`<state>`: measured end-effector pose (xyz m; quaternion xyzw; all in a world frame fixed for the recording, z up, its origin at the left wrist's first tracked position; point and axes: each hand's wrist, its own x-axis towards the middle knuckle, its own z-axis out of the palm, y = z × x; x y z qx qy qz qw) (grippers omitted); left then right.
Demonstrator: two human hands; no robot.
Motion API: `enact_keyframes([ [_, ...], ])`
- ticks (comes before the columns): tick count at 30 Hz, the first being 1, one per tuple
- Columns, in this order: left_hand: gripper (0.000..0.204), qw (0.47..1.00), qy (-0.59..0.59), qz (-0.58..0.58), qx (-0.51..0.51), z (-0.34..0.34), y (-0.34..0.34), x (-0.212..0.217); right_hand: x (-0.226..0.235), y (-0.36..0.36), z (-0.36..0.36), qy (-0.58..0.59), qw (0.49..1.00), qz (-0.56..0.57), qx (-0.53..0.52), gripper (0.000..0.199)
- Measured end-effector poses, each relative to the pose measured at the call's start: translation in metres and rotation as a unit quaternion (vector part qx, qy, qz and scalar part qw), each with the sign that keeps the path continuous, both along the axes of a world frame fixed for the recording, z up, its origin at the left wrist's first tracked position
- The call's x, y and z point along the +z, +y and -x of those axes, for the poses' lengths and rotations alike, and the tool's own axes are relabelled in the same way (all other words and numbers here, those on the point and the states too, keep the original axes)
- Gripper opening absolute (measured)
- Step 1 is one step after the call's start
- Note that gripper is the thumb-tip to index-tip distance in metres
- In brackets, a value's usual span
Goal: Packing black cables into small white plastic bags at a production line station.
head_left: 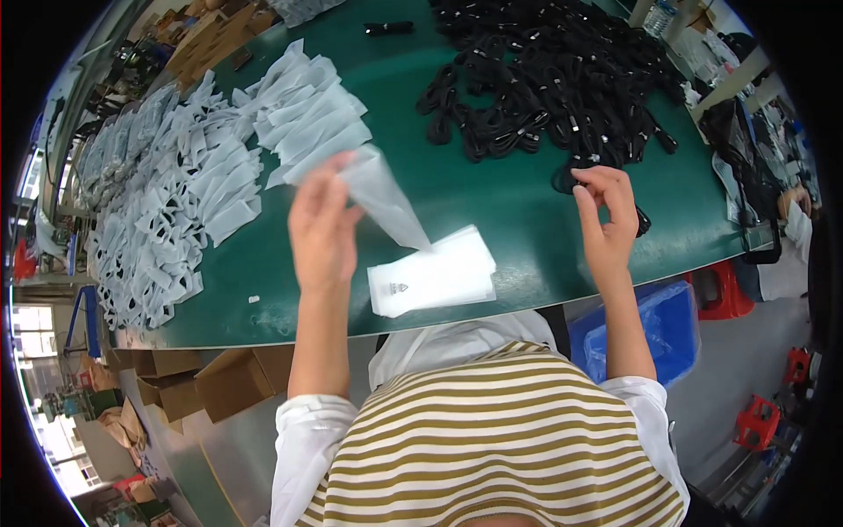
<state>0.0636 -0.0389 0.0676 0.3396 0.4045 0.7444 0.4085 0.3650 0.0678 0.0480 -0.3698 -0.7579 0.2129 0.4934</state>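
Note:
My left hand (323, 224), a little blurred, pinches a translucent plastic bag (384, 198) that hangs slantwise toward the middle of the table. Whether anything is inside the bag I cannot tell. Just below its lower tip lies a stack of flat, whitish translucent bags (439, 274) with a small dark print. To the right, my right hand (608, 215) has thumb and forefinger closed on a coiled black cable (563, 181) at the near edge of a big heap of such cables (549, 88). Part of this cable is hidden behind the fingers.
Many filled translucent bags (167, 206) cover the table's left side, with an overlapping row (312, 110) beside them. A single black cable (389, 29) lies at the far side of the green table (399, 97). Below its edge are a blue bin (667, 329) and cardboard boxes (233, 384).

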Motion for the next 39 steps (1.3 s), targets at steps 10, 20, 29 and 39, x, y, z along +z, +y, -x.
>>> enact_keyframes([
  [10, 0.013, 0.993, -0.036, 0.005, -0.111, -0.059, 0.022, 0.013, 0.008, -0.012, 0.077, 0.017, 0.970, -0.045, 0.238, 0.022],
  [20, 0.017, 0.853, 0.425, 0.059, 0.297, 0.044, 0.040, -0.015, -0.037, 0.050, 0.001, -0.330, 0.911, -0.144, -0.200, 0.031],
  [29, 0.021, 0.802, 0.597, 0.009, 0.002, -0.079, -0.020, -0.047, -0.059, 0.043, -0.023, -0.362, 0.902, -0.060, -0.227, 0.028],
  [39, 0.010, 0.823, 0.564, 0.059, -0.033, -0.107, -0.029, -0.076, -0.051, 0.012, -0.044, -0.147, 0.985, 0.072, -0.055, 0.012],
])
